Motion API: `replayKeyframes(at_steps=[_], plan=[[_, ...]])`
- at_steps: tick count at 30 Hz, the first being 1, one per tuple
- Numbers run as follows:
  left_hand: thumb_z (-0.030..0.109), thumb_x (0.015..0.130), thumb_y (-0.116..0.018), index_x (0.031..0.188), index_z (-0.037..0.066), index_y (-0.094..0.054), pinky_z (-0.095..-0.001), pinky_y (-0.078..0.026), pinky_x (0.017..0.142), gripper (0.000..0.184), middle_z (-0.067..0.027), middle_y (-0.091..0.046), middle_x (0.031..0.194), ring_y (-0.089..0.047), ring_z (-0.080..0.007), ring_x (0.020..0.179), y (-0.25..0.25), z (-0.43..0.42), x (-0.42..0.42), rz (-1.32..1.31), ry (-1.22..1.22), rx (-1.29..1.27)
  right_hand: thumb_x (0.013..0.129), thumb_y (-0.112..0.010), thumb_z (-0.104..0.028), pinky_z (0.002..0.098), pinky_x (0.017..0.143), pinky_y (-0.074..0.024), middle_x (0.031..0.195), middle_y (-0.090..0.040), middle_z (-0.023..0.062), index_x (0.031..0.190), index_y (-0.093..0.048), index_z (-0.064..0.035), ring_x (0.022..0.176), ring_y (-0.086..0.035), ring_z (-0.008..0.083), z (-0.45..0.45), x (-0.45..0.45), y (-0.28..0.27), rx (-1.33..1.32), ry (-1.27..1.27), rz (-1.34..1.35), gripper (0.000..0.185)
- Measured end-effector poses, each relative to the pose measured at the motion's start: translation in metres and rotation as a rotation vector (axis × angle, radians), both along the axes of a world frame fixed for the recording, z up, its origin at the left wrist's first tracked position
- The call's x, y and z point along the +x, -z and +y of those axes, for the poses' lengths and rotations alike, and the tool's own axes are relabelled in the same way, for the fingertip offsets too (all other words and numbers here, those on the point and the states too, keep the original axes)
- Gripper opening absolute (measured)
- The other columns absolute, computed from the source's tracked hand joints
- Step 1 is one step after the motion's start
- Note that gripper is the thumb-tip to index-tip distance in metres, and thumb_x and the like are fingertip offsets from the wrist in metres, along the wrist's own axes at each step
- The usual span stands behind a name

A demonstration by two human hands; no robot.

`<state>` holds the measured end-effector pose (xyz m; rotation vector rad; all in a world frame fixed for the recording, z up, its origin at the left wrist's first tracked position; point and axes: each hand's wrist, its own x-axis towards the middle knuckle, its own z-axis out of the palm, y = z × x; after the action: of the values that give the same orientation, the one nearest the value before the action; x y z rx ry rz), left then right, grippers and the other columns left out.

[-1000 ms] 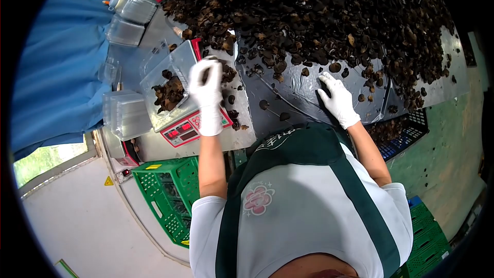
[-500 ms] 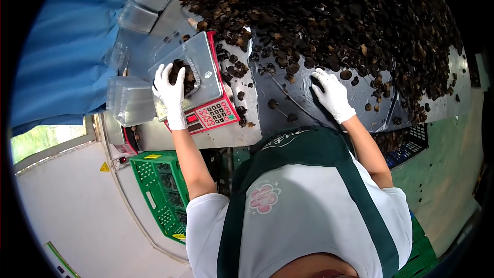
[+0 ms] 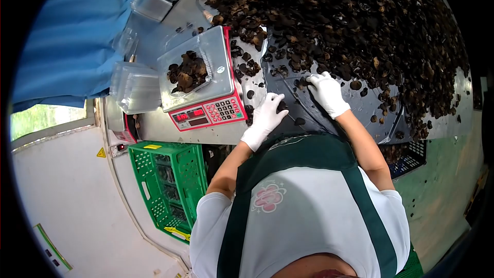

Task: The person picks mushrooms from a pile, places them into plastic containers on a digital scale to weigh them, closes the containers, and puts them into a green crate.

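Observation:
My left hand (image 3: 267, 117), in a white glove, is low over the dark sheet, thumb and fingers apart around a small wood ear mushroom (image 3: 282, 107). My right hand (image 3: 329, 95), also gloved, rests at the near edge of the mushroom heap (image 3: 350, 25). Its fingers are bent but apart, with dark pieces by the fingertips; I see nothing clearly held. To the left, a clear plastic tray (image 3: 208, 76) holding a clump of wood ear mushrooms (image 3: 188, 72) sits on a red-edged scale (image 3: 218, 85) with a lit display.
Stacked clear trays (image 3: 136, 87) stand left of the scale, with more clear containers (image 3: 152, 3) farther back. Below the table edge is a green crate (image 3: 177, 185) holding packed boxes. A dark crate (image 3: 409, 158) stands under the right side. A blue curtain (image 3: 67, 36) hangs at left.
My left hand has left the mushrooms in the tray on the scale and moved right to the dark sheet. The clump stays in the tray. My right hand remains by the heap.

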<state>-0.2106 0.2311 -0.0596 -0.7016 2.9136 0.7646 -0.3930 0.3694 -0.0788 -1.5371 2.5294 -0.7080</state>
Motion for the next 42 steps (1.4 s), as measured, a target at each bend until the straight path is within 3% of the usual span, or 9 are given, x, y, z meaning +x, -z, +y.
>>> replayKeyframes(at_steps=[4, 8, 13, 20, 24, 29, 33, 35, 42], plan=[[0.018, 0.079, -0.069, 0.109, 0.013, -0.061, -0.036, -0.051, 0.076, 0.031, -0.006, -0.057, 0.099, -0.06, -0.0259, 0.093, 0.022, 0.0, 0.001, 0.14, 0.06, 0.037, 0.073, -0.07, -0.012, 0.035, 0.075, -0.0489, 0.107, -0.064, 0.0047, 0.103, -0.063, -0.0104, 0.09, -0.057, 0.0257, 0.022, -0.025, -0.016, -0.202, 0.259, 0.189, 0.032], [0.01, 0.077, -0.068, 0.105, 0.01, -0.063, -0.0339, -0.05, 0.078, 0.028, -0.0086, -0.061, 0.098, -0.061, -0.0267, 0.09, 0.026, 0.0, -0.024, 0.417, 0.039, 0.135, 0.076, -0.073, -0.022, 0.0339, 0.078, -0.052, 0.112, -0.063, 0.0092, 0.125, -0.053, -0.0087, 0.094, -0.058, 0.0272, 0.036, -0.051, 0.002, 0.014, 0.474, 0.219, 0.055], [0.016, 0.077, -0.071, 0.108, 0.006, -0.063, -0.0356, -0.047, 0.089, 0.033, -0.0126, -0.06, 0.108, -0.058, -0.0284, 0.103, 0.021, -0.009, -0.075, 0.578, 0.046, 0.104, 0.077, -0.068, -0.014, 0.0342, 0.077, -0.0516, 0.097, -0.066, 0.0064, 0.104, -0.063, -0.0098, 0.091, -0.06, 0.025, 0.041, -0.02, -0.004, -0.039, 0.263, -0.003, 0.028], [0.03, 0.077, -0.071, 0.122, 0.015, -0.056, -0.0385, -0.05, 0.086, 0.05, -0.0095, -0.048, 0.131, -0.052, -0.0291, 0.11, 0.002, -0.013, -0.169, 0.247, 0.172, -0.242, 0.075, -0.066, -0.011, 0.0344, 0.08, -0.0515, 0.111, -0.064, 0.007, 0.119, -0.057, -0.0122, 0.093, -0.06, 0.0264, 0.061, -0.004, -0.002, -0.158, 0.334, -0.15, 0.045], [0.022, 0.077, -0.069, 0.086, 0.012, -0.069, -0.0347, -0.051, 0.077, 0.013, -0.002, -0.061, 0.105, -0.059, -0.0221, 0.094, 0.026, -0.02, -0.185, 0.45, 0.315, -0.268, 0.077, -0.066, -0.018, 0.0346, 0.079, -0.051, 0.104, -0.065, 0.0056, 0.112, -0.063, -0.0149, 0.091, -0.061, 0.0249, 0.078, -0.02, -0.021, -0.066, 0.512, -0.227, 0.035], [0.023, 0.077, -0.073, 0.09, 0.007, -0.069, -0.0339, -0.049, 0.082, 0.021, -0.0066, -0.064, 0.103, -0.06, -0.0252, 0.097, 0.018, -0.024, -0.15, 0.595, 0.004, 0.131, 0.079, -0.067, -0.021, 0.036, 0.078, -0.0517, 0.091, -0.069, 0.0071, 0.102, -0.068, -0.0129, 0.085, -0.064, 0.0268, 0.09, -0.059, -0.016, -0.213, 0.576, -0.224, 0.025], [0.013, 0.078, -0.076, 0.092, 0.002, -0.067, -0.0216, -0.047, 0.066, 0.02, 0.0002, -0.062, 0.083, -0.055, -0.0052, 0.07, 0.007, -0.03, -0.111, 0.55, -0.279, 0.626, 0.078, -0.069, -0.022, 0.0341, 0.078, -0.0523, 0.095, -0.07, 0.0062, 0.107, -0.067, -0.0135, 0.088, -0.066, 0.024, 0.067, -0.093, -0.034, -0.289, 0.615, -0.187, 0.03], [0.012, 0.082, -0.072, 0.093, 0.003, -0.067, -0.0217, -0.048, 0.067, 0.015, -0.0001, -0.063, 0.081, -0.057, -0.0068, 0.071, 0.004, -0.028, -0.098, 0.539, -0.438, 1.093, 0.08, -0.07, -0.02, 0.0313, 0.079, -0.0519, 0.098, -0.07, 0.0057, 0.114, -0.064, -0.0137, 0.089, -0.066, 0.0215, 0.049, -0.109, -0.04, -0.245, 0.633, -0.062, 0.035], [0.015, 0.093, -0.056, 0.112, 0.002, -0.057, -0.031, -0.053, 0.078, 0.024, -0.0099, -0.064, 0.106, -0.065, -0.0213, 0.094, 0.005, -0.029, -0.078, 0.467, -0.589, 1.369, 0.073, -0.066, -0.01, 0.0365, 0.075, -0.0528, 0.119, -0.06, 0.0026, 0.098, -0.064, -0.0131, 0.089, -0.059, 0.0259, 0.016, -0.122, -0.006, -0.141, 0.44, 0.223, 0.026]])
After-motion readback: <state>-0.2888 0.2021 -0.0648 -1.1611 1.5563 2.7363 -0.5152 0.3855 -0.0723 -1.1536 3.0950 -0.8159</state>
